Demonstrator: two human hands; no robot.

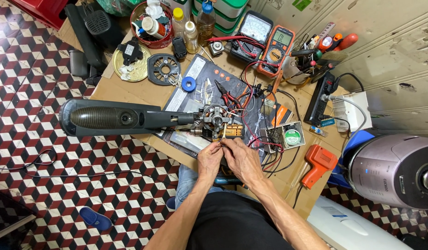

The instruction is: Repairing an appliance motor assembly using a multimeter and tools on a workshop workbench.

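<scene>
Both hands meet just below the exposed motor point(216, 118) of the long dark appliance point(112, 118); left hand point(209, 159) and right hand point(241, 159) pinch thin wires point(221, 139). Clutter crowds the cardboard table point(130, 90), near its front edge.

There was a single view — a camera worn on the person's head, which looked almost straight down from above. It sat fairly near, so the left hand point(209, 159) and right hand point(241, 157) fell just below the picture's middle, with the forearms running out through the bottom edge. The cardboard-covered worktop point(130, 90) filled the centre and top, the checkered floor point(47, 185) lay at the left, and a grey panelled wall point(389, 46) closed the upper right corner — nothing else shared the scene.
</scene>
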